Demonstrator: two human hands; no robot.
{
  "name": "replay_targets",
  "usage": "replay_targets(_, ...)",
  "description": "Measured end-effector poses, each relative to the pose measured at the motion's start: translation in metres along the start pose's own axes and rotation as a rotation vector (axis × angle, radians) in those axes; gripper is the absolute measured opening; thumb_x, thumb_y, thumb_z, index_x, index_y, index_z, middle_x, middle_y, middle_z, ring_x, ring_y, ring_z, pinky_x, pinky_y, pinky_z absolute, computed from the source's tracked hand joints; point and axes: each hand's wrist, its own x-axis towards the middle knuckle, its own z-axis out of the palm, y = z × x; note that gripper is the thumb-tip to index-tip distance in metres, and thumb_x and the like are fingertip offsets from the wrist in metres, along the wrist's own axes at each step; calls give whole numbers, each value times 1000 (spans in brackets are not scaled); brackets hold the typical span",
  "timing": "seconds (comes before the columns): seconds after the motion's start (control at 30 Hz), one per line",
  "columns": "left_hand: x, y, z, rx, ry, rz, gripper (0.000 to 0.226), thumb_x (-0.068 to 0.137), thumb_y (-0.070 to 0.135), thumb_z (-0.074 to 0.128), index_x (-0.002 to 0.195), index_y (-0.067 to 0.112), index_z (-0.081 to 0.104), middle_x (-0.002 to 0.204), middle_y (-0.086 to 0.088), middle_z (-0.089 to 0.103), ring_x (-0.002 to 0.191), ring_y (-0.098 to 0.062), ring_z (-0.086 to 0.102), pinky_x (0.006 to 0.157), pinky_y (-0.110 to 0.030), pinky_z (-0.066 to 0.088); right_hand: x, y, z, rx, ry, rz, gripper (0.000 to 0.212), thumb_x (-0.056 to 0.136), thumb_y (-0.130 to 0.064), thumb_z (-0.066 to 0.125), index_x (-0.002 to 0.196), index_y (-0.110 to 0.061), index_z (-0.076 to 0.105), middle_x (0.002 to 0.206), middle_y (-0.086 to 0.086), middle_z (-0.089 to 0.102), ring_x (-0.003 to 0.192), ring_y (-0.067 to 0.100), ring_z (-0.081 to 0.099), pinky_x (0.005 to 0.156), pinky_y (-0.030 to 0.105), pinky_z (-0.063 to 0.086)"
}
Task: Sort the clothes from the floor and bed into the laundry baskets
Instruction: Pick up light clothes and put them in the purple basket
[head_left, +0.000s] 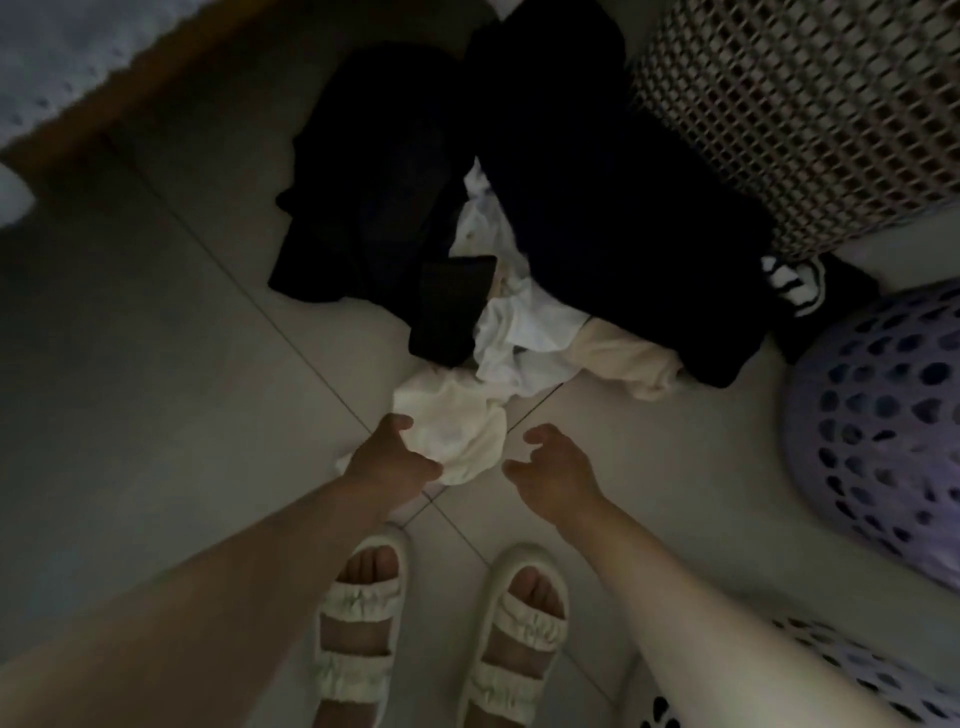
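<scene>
A heap of clothes lies on the tiled floor in front of me. Dark garments (363, 171) spread across the back of the heap, with white pieces (524, 332) and a beige piece (618, 358) in the middle. A cream garment (457, 426) lies nearest to me. My left hand (389, 462) pinches its left edge. My right hand (556, 467) hovers just right of it, fingers curled apart and holding nothing. A woven lattice basket (800, 119) stands at the upper right. A purple perforated basket (883, 415) stands at the right.
A wooden bed edge (156, 88) with pale bedding (57, 57) runs across the upper left. A black-and-white striped item (795, 280) lies between the two baskets. A white perforated basket (857, 680) sits at the lower right. My feet in cream sandals (358, 623) stand below the heap.
</scene>
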Motion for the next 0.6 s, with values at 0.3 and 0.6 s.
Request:
replay_targets(0.3, 47, -44, 8, 62, 62, 0, 109, 53, 29, 67, 146, -1, 18, 139, -17, 48, 130, -26, 45, 112, -34, 33, 49, 4, 56, 37, -26, -48, 33, 85, -16, 63, 117, -15, 57, 139, 14, 28, 129, 28, 42, 92, 24, 46)
replay_targets(0.6, 72, -69, 11, 253, 44, 92, 82, 72, 12, 71, 142, 7, 30, 138, -18, 45, 125, -30, 47, 104, -33, 42, 62, 6, 72, 51, -12, -18, 41, 88, 3, 53, 128, 9, 49, 133, 24, 47, 124, 33, 49, 103, 34, 43)
